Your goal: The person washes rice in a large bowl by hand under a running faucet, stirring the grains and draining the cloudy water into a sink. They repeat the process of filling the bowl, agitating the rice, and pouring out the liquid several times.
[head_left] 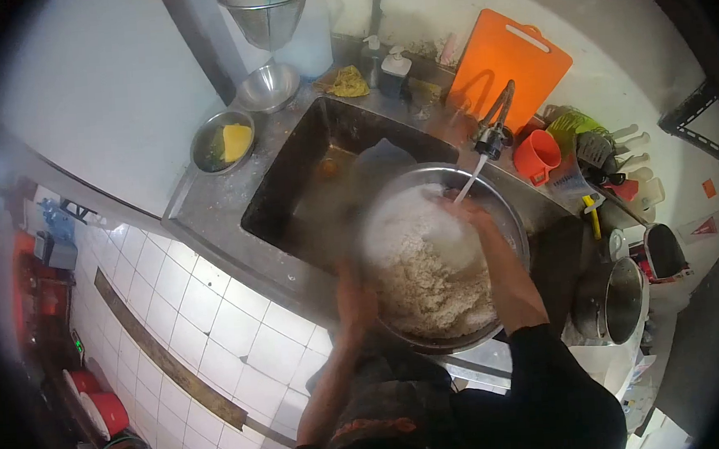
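1. While water falls in a thin stream from the curved steel tap, I see my right hand reaching into the large round steel bowl, just under that stream.
2. My right forearm runs bare from a black sleeve at the elbow and angles across the bowl's right side. The hand lies at the far edge of the heap of wet white rice. Its fingers are blurred, so I cannot tell whether they are spread or curled.
3. My left hand sits at the bowl's near-left rim with the forearm held fairly straight below it. The fingers look closed around the rim, though motion blur softens them.
4. This bowl sits at the right end of the deep steel sink. Rice fills its near half and milky water its far half.
5. Labels on the two pump bottles behind the sink are too small for me to read. An orange plastic chopping board leans on the wall behind the tap.
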Available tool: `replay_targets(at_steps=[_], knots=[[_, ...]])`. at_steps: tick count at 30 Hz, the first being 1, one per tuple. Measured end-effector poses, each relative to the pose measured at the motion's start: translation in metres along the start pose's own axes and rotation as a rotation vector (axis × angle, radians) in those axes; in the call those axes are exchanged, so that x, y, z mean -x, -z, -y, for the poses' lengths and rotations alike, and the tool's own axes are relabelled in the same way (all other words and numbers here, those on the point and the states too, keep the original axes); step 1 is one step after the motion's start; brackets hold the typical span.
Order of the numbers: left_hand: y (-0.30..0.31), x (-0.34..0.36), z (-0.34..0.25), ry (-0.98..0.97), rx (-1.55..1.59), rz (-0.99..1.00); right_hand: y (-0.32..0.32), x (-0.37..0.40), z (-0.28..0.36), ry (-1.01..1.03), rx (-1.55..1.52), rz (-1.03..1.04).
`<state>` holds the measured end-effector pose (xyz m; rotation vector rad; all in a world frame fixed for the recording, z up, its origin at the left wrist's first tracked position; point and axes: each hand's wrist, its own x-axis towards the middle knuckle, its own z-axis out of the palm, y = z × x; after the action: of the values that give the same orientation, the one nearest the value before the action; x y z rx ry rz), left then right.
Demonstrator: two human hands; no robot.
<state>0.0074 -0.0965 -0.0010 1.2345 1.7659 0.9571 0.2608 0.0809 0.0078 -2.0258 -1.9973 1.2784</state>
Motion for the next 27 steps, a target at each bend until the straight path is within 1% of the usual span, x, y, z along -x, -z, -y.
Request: replay_targets(at_steps=[2, 3, 4, 6, 8, 10, 11, 12, 13, 14, 15, 17, 18, 19, 20, 21, 22, 23, 25, 27], knots=[[0.001, 0.001, -0.009, -0.014, -0.005, -0.003, -0.036, -0.046, -0.024, 0.103, -0.127, 0.138], [0.003, 0.001, -0.010, 0.027, 0.035, 0.002, -0.043, -0.051, -0.022, 0.092, -0.106, 0.177], [0.003, 0.001, -0.009, 0.070, 0.077, 0.006, -0.039, -0.040, -0.014, 0.071, -0.044, 0.208], [-0.001, 0.001, 0.000, 0.087, 0.089, -0.005, -0.029, -0.010, 0.002, 0.030, 0.089, 0.266], [-0.006, 0.000, 0.008, 0.105, 0.103, -0.021, -0.021, 0.025, 0.014, 0.036, 0.148, 0.315], [-0.005, 0.000, 0.006, 0.027, 0.048, -0.031, -0.013, 0.072, 0.028, 0.153, 0.094, 0.340], [-0.003, 0.001, 0.003, 0.003, 0.030, -0.033, -0.016, 0.086, 0.024, 0.269, 0.036, 0.358], [0.003, 0.003, -0.015, 0.033, 0.082, -0.028, -0.021, 0.093, 0.007, 0.263, 0.036, 0.360], [0.005, 0.005, -0.025, 0.061, 0.134, -0.024, -0.025, 0.095, -0.017, 0.274, 0.208, 0.321], [0.004, 0.004, -0.022, 0.062, 0.136, -0.021, -0.024, 0.097, -0.033, 0.286, 0.381, 0.280], [0.003, 0.002, -0.018, 0.041, 0.135, -0.020, -0.012, 0.102, -0.030, 0.285, 0.380, 0.281], [0.006, 0.001, -0.020, 0.019, 0.131, -0.021, 0.026, 0.109, -0.011, 0.239, -0.005, 0.427], [0.010, 0.002, -0.029, 0.049, 0.141, 0.004, 0.030, 0.091, -0.027, 0.239, -0.007, 0.425], [0.011, 0.003, -0.034, 0.080, 0.152, 0.031, 0.028, 0.061, -0.053, 0.280, -0.116, 0.308], [0.007, 0.002, -0.026, 0.079, 0.152, 0.032, 0.028, 0.037, -0.068, 0.320, -0.223, 0.190], [0.002, 0.001, -0.010, 0.021, 0.149, -0.001, 0.031, 0.018, -0.067, 0.324, -0.223, 0.191], [0.002, 0.000, -0.005, -0.036, 0.143, -0.036, 0.031, 0.000, -0.057, 0.296, -0.272, 0.175], [0.001, 0.000, -0.001, -0.033, 0.137, -0.042, 0.025, -0.014, -0.047, 0.267, -0.321, 0.161], [0.002, 0.000, -0.003, 0.004, 0.108, 0.009, 0.010, -0.021, -0.003, 0.159, -0.273, 0.239], [0.002, -0.001, -0.004, 0.023, 0.083, 0.013, -0.016, -0.043, 0.023, 0.147, -0.095, 0.319]])
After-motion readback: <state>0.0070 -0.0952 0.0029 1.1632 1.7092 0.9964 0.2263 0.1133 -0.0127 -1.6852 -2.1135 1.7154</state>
